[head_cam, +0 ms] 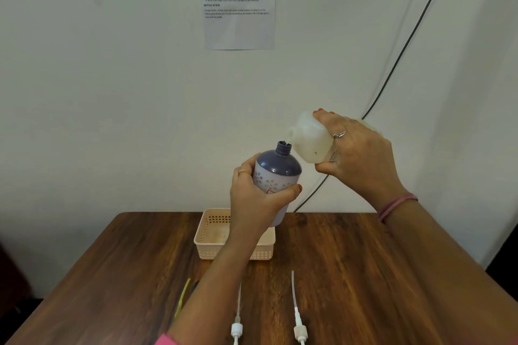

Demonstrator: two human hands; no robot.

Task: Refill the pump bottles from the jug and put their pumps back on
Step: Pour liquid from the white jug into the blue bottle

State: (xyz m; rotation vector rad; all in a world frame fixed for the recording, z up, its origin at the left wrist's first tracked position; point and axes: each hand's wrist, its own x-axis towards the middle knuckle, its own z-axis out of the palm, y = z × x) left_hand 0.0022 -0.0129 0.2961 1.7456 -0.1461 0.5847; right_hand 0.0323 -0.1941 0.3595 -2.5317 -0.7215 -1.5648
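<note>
The left hand grips the purple-shouldered plastic pump bottle above the table; the right hand grips the tilted translucent white plastic jug beside its mouth. Both look smooth, likely slippery; mid-body holds suit.

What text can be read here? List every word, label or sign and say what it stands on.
"TASK GOAL": a heading on the paper sheet taped to the wall.
"INITIAL STATE": a lower heading on the same sheet.
The sheet's numbered lines are too small and blurred to read.
The jug in the right hand has a label, unreadable.
The pump bottle in the left hand shows a flower pattern and a red-edged mark, with no readable words.
</note>
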